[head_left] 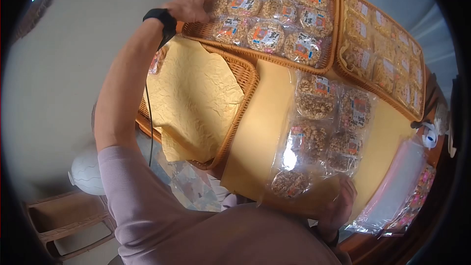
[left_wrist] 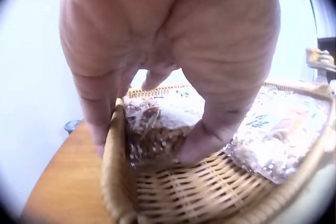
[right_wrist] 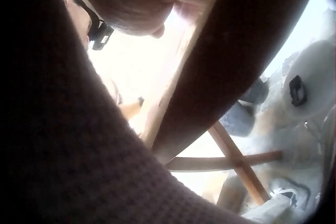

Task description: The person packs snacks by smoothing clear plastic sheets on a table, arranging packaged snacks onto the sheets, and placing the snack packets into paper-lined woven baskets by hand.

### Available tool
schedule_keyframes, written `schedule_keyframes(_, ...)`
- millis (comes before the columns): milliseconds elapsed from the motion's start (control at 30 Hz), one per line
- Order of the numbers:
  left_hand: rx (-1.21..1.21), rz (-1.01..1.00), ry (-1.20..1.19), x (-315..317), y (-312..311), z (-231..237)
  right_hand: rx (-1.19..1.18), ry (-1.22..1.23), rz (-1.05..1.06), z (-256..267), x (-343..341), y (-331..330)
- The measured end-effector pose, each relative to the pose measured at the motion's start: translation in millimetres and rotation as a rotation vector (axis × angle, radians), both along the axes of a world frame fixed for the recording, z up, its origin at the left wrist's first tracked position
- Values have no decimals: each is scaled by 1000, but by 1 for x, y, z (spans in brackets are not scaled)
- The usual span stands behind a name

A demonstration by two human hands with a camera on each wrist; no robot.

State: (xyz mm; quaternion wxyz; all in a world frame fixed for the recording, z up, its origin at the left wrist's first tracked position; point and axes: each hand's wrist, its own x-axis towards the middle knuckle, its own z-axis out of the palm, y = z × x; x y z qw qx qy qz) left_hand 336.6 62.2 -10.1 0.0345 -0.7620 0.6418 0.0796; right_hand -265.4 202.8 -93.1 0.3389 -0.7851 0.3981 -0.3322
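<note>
My left hand reaches over the left end of a wicker basket filled with rows of round, nutty-looking snack cakes in clear labelled packets. In the left wrist view the hand straddles the basket's rim, one finger outside it. Its thumb touches a snack packet in the corner. My right hand rests low by the front table edge, fingers loosely bent over the clear plastic. Several more packaged snack cakes lie just beyond it. The right wrist view shows mostly sleeve and table underside.
A second basket of packets stands at the right. Crumpled yellow paper lines a nearer basket at the left. Clear plastic bags lie at the right edge. A thin dark cable hangs by my left arm.
</note>
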Motion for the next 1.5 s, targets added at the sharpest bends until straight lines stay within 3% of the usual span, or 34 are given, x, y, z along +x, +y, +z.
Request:
schedule_keyframes(33, 169, 14, -80, -5, -5, 8, -1, 3, 0, -1, 0, 0)
schedule_keyframes(167, 242, 0, -160, -12, -6, 13, 5, -23, -18, -4, -1, 4)
schedule_keyframes(467, 41, -11, -207, -1, 2, -11, -3, -65, 34, 3, 6, -2)
schedule_keyframes(533, -22, -57, -91, 1, 4, -12, -43, -75, 56, 2, 4, -5)
schedule_keyframes(633, -46, -228, -112, -13, 19, -12, -131, -124, 69, -9, 3, -8)
schedule_keyframes(700, -346, -143, -32, -52, 46, -7, -59, -75, 64, 1, -1, -3)
schedule_keyframes(833, -284, -322, 106, -198, 117, 67, -73, -179, 87, 0, 3, -7)
schedule_keyframes(900, -59, -220, 273, -272, 157, 94, -68, -219, 97, 1, -1, -5)
schedule_keyframes(933, 20, -256, 521, -305, 175, 103, -73, -204, 90, -1, -2, -4)
schedule_keyframes(967, 53, -329, 549, -326, 196, 88, -77, -190, 88, -2, -2, -4)
schedule_keyframes(1033, 175, -680, 601, -368, 218, 66, -115, -215, 96, -5, -6, -4)
schedule_keyframes(1067, 318, -609, 510, -395, 231, 47, -144, -235, 94, -8, -5, -4)
schedule_keyframes(1100, 200, -610, 410, -414, 244, 27, -149, -226, 108, -9, -6, -4)
schedule_keyframes(1167, -260, -616, 223, -436, 252, -12, -279, -182, 166, -14, -8, -10)
schedule_keyframes(1233, -503, -451, 273, -449, 248, -42, -176, -204, 135, -21, -8, -9)
schedule_keyframes(1267, -478, -438, 231, -454, 246, -54, -98, -215, 106, -18, -5, -5)
schedule_keyframes(1400, -539, -300, -16, -461, 235, -81, -169, -149, 205, -21, -12, -12)
schedule_keyframes(1500, -560, -83, -38, -459, 230, -88, -262, -140, 270, -28, -13, -22)
